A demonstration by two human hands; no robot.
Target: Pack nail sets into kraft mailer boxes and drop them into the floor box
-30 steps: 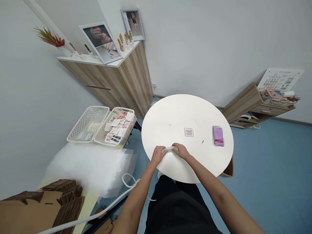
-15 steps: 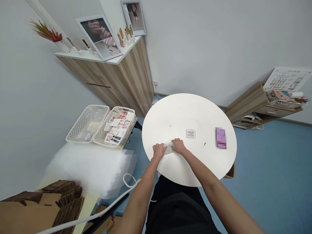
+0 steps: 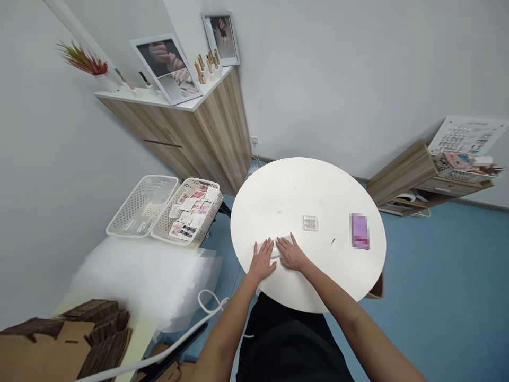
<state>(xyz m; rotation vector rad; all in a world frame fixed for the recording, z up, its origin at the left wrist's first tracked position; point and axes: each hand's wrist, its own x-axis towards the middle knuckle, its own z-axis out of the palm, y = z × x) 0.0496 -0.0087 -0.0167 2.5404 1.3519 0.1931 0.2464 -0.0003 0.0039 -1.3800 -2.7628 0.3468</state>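
A small pale translucent plastic tray (image 3: 275,249) lies at the near edge of the round white table (image 3: 278,196). My left hand (image 3: 262,261) rests flat against its left end with the fingers spread, and my right hand (image 3: 291,253) lies on its right end, fingertips on the plastic. Neither hand is curled around it. Further across the tabletop sit a small clear tray of press-on nails (image 3: 310,223) and a pink package (image 3: 360,231), blurred in the picture. A tiny dark item (image 3: 333,241) lies between them.
Left of the table, a white plastic basket (image 3: 143,207) stands beside a beige basket of nail sample cards (image 3: 186,209), above white wrapping film (image 3: 143,281) and flattened cardboard (image 3: 95,339). A wooden cabinet (image 3: 207,132) stands behind; a low shelf (image 3: 401,175) stands at right.
My hands have gone from curled around the pale tray to lying flat with the fingers spread. The tray sits a little lower and more level on the table, and the camera has shifted slightly.
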